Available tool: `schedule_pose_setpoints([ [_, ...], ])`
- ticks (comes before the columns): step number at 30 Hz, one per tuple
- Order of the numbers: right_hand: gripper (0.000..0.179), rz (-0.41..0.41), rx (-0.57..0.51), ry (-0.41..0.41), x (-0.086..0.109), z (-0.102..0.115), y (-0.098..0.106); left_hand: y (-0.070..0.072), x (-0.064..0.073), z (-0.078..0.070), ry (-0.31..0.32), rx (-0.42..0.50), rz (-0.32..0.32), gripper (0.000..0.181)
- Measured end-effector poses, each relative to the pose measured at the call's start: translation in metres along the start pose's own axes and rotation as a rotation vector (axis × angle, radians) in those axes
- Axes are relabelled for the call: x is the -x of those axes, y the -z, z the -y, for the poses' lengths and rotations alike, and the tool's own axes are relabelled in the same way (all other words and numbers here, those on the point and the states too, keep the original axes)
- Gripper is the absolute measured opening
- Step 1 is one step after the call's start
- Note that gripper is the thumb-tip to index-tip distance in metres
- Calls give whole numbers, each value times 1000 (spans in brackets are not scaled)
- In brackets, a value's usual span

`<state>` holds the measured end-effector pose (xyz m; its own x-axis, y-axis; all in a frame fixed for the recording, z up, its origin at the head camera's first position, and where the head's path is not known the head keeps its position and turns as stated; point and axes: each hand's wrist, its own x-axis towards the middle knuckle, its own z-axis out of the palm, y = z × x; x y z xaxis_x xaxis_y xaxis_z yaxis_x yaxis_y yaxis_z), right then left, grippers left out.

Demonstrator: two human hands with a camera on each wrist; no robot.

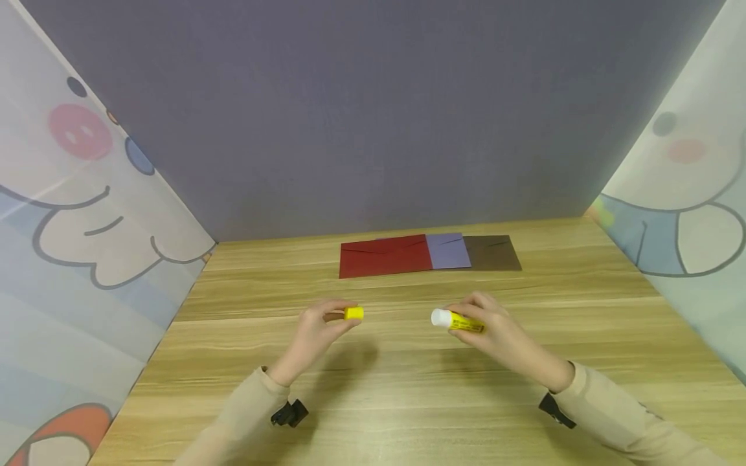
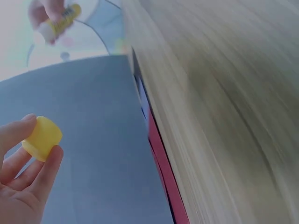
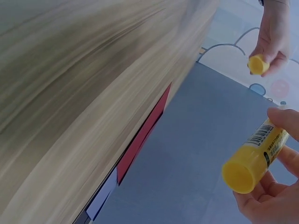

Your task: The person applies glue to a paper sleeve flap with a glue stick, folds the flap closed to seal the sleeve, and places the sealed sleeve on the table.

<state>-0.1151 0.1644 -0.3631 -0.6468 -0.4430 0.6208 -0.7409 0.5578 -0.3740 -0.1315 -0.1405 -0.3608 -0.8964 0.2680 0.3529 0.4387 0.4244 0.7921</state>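
My left hand [image 1: 317, 333] pinches a small yellow cap [image 1: 353, 313] between thumb and fingers, above the table. In the left wrist view the cap [image 2: 43, 138] shows as a short cylinder. Across a gap, my right hand [image 1: 495, 330] holds a yellow glue stick [image 1: 468, 323] with its white end pointing left toward the cap. The right wrist view shows the barcode and label on the glue stick [image 3: 261, 151] and its yellow base. Behind both hands, a red envelope [image 1: 384, 256], a lilac envelope [image 1: 449, 251] and a brown envelope [image 1: 495, 253] lie overlapping in a row.
The wooden table [image 1: 373, 414] runs back to a grey upright panel [image 1: 373, 116]. Cartoon-printed walls [image 1: 76, 213] stand at left and right. Black straps [image 1: 289, 413] hang at both wrists.
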Motion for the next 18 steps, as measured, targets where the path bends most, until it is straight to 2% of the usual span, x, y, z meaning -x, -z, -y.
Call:
schedule_pose_setpoints([
  [4, 38, -12, 2, 41, -3, 2, -2, -12, -3, -9, 36, 120, 43, 28],
  [9, 38, -27, -4, 82, -7, 5, -4, -23, -5, -20, 111, 250, 73, 30],
  [12, 36, -38, -5, 98, -9, 8, -5, -28, -4, -25, 164, 301, 78, 32],
  [18, 36, -49, -9, 107, -12, 14, -6, -36, -3, -32, 220, 398, 107, 35],
])
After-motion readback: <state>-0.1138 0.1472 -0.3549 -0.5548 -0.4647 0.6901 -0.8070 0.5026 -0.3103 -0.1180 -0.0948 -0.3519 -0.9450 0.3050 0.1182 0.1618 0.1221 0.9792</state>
